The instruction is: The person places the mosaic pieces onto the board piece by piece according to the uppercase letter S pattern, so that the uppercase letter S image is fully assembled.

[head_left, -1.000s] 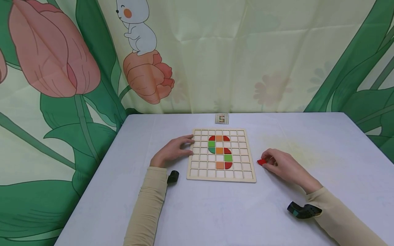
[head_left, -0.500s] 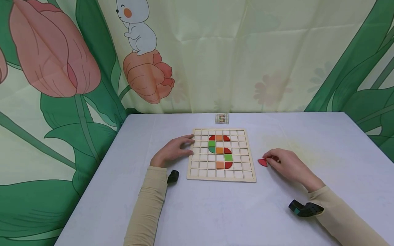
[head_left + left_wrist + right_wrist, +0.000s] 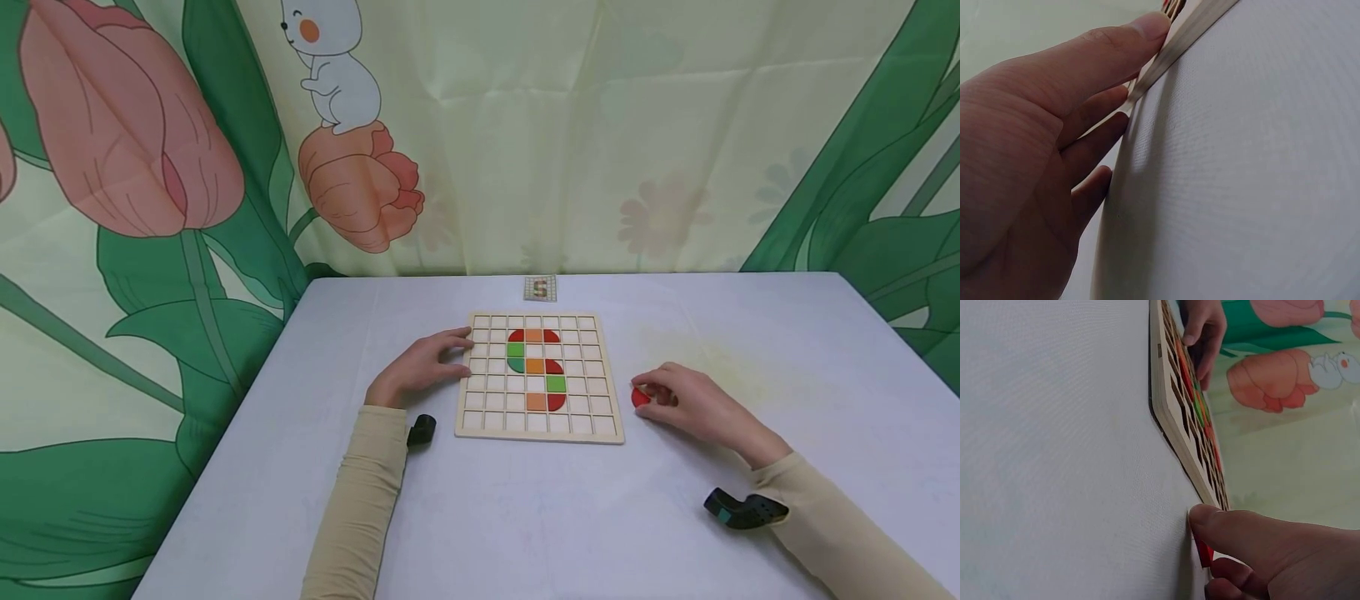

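A square wooden grid board lies on the table, with red, orange and green pieces set in an S shape in its cells. My left hand rests its fingertips and thumb on the board's left edge, fingers extended. In the left wrist view the thumb lies over the board's wooden rim. To the right of the board, my right hand pinches a red rounded piece between thumb and fingers. The right wrist view shows the thumb partly covering that red piece, close over the tablecloth.
A small card printed with a grid and an S pattern lies behind the board at the table's far edge. The white-covered table ends at a curtain with tulips and a cartoon animal. Each wrist carries a black camera.
The red piece has turned in my right fingers, from a flat fan shape at half a second ago to a rounder outline now. The left hand and board stay in place.
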Demonstrator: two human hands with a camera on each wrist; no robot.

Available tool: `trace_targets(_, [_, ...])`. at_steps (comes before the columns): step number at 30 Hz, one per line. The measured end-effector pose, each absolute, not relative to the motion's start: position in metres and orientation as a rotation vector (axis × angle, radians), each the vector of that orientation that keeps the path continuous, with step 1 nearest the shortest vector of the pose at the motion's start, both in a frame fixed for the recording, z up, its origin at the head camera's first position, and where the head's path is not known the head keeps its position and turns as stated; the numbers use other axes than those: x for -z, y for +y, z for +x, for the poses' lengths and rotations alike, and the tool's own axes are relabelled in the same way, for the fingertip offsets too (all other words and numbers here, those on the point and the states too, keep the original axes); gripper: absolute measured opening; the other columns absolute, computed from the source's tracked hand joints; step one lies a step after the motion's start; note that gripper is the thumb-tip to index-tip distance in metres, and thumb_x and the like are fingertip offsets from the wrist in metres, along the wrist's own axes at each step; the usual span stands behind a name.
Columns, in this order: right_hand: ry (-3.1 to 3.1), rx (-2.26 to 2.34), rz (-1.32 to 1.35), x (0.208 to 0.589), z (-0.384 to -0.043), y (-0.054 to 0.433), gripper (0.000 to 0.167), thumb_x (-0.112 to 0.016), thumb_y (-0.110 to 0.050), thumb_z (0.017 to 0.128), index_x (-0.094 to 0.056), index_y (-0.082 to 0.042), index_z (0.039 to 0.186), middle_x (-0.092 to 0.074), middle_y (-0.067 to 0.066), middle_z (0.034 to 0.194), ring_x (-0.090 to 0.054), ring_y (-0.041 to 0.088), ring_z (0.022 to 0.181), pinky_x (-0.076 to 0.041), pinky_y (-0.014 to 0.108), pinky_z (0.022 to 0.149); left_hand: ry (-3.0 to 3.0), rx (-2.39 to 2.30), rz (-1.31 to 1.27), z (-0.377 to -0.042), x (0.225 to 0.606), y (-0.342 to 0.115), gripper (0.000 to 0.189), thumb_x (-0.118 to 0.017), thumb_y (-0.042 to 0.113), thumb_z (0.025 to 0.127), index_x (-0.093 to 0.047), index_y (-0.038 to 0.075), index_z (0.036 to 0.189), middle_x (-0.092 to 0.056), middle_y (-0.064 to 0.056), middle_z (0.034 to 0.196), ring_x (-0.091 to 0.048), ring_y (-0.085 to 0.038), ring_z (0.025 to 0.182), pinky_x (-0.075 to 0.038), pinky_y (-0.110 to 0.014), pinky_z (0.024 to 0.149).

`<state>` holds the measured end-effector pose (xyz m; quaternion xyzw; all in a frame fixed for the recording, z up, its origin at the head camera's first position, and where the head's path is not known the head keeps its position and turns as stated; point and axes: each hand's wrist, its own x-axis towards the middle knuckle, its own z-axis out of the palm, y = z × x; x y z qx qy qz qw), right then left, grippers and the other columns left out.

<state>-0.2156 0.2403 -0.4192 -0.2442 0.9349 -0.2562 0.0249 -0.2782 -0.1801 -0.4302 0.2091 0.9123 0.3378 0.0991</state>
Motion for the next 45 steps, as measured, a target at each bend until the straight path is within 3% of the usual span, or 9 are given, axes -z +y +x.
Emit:
trace_targets(13, [2.918,0.801,-0.823,0.416,-0.216,0.224,0.032,-0.077,-0.012,0.084,-0.069,-0.005,0.114,-0.062,-0.002,0.098,-0.057,0.013,0.084,-0.051,0.029,0.069,2.694,-0.998,0.635,-0.277,0.431,-0.181,0.053,-0.076,0.027,0.087,-0.06,0.008,0.134,-0.038,0.0,0.154,-0.029,-0.018,0.144,-0.026,-0.036,0.117])
trace_targets(18, [2.841,0.825,-0.864,0.405,-0.219,0.195,0.031,-0.077,-0.014,0.085,-0.068,-0.005,0.113,-0.062,-0.001,0.098,-0.058,0.014,0.085,-0.051,0.027,0.067,2.698,-0.984,0.624,-0.276,0.431,-0.181,0.053,-0.075,0.027,0.087,-0.059,0.008,0.134,-0.038,0.0,0.155,-0.029,-0.019,0.144,-0.026,-0.037,0.117])
trace_targets(31, [2.746,0.725,-1.208,0.407,-0.223,0.117,0.028,-0.076,-0.02,0.086,-0.07,-0.005,0.109,-0.061,-0.002,0.094,-0.053,0.013,0.084,-0.048,0.029,0.074,2.693,-0.998,0.635,-0.278,0.429,-0.178,0.053,-0.075,0.026,0.088,-0.059,0.008,0.134,-0.038,0.0,0.155,-0.029,-0.018,0.144,-0.026,-0.035,0.116])
trace_targets(45, [2.809,0.719,-1.125,0.414,-0.227,0.088,0.031,-0.075,-0.024,0.087,-0.068,-0.008,0.112,-0.058,-0.004,0.089,-0.053,0.01,0.078,-0.049,0.026,0.071,2.692,-0.99,0.613,-0.279,0.429,-0.179,0.053,-0.075,0.029,0.088,-0.059,0.01,0.135,-0.038,0.002,0.155,-0.028,-0.017,0.144,-0.025,-0.036,0.117])
